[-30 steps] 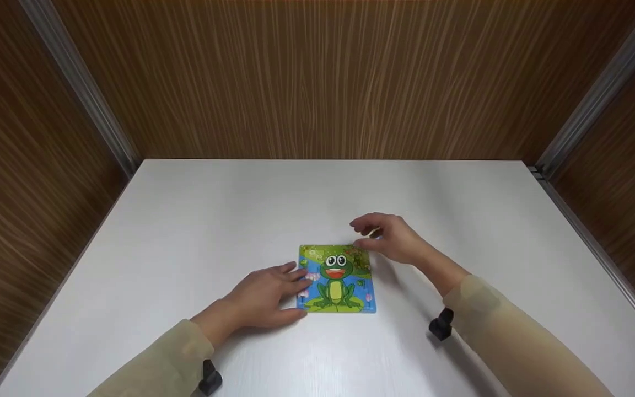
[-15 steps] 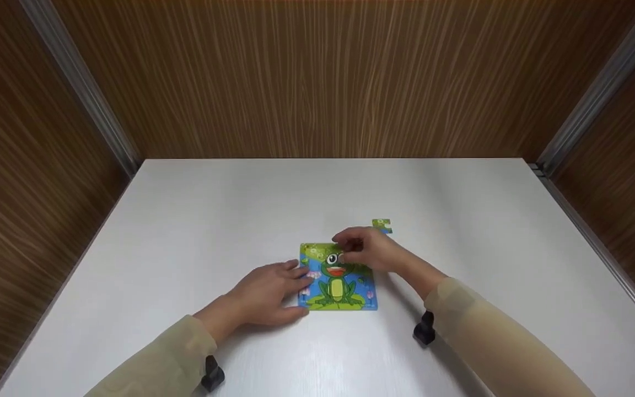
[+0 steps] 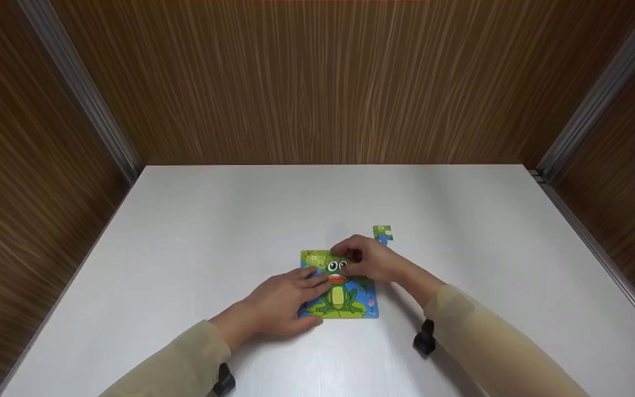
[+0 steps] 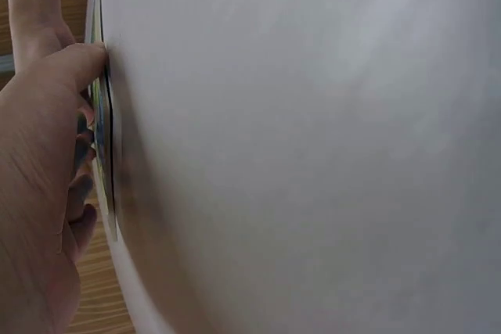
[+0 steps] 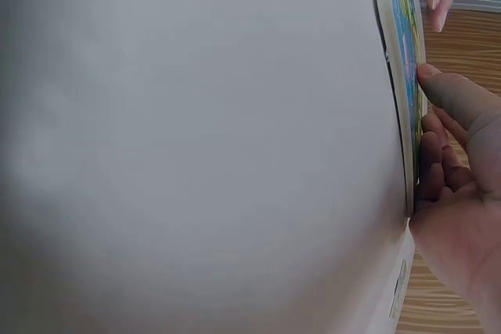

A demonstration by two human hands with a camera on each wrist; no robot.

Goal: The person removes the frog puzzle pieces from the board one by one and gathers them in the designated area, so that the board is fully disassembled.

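Note:
A square frog jigsaw puzzle [image 3: 338,298] lies flat on the white table, its green and blue picture partly covered by both hands. My left hand [image 3: 287,300] rests on its left side with the fingers stretched over the picture and the thumb at the lower edge. At the upper right part, my right hand [image 3: 370,259] touches the puzzle with bent fingers and the thumb beside the frog's eye. Whether a piece is pinched there is hidden. One loose puzzle piece [image 3: 382,232], green and blue, lies on the table just behind the right hand.
The white table [image 3: 213,220] reaches back to a brown wood-grain panel [image 3: 317,82]. Similar panels with grey metal corner strips [image 3: 83,94] stand at the left and right. Each sleeve has a dark camera mount [image 3: 425,337] at the wrist.
My right hand has left the loose piece behind the puzzle and come leftward and nearer onto the puzzle's upper part. My left hand has slid further right over the picture.

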